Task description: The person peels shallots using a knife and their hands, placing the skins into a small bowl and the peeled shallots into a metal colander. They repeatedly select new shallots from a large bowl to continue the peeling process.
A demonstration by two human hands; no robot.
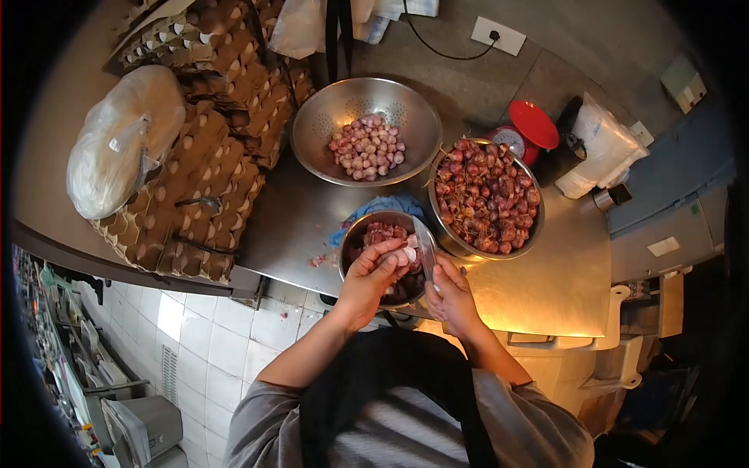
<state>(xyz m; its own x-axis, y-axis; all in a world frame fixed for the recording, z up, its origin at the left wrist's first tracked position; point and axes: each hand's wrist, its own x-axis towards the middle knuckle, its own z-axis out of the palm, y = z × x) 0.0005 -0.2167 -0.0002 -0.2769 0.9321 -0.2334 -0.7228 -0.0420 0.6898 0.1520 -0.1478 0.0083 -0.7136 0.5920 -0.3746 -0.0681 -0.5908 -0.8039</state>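
Note:
My left hand [363,288] is closed around a pale, peeled-looking shallot [409,254], its fingertips pinching it. In my right hand [452,300] is a knife [425,243], blade pointing up and away from me, close beside the shallot. Both hands are above a metal bowl [343,261] that holds reddish skins and darker pieces; my hands hide part of its contents. Behind it, a steel colander [304,144] contains many pinkish peeled shallots [368,148]. To the right, a larger metal bowl [538,226] is heaped with unpeeled red shallots [488,199].
A blue cloth [390,205] lies behind the small bowl on the steel table [562,288]. Stacked egg trays [195,179] and a tied plastic bag [125,140] stand at left. A red scale [534,125] and a white bag [597,144] are at the back right.

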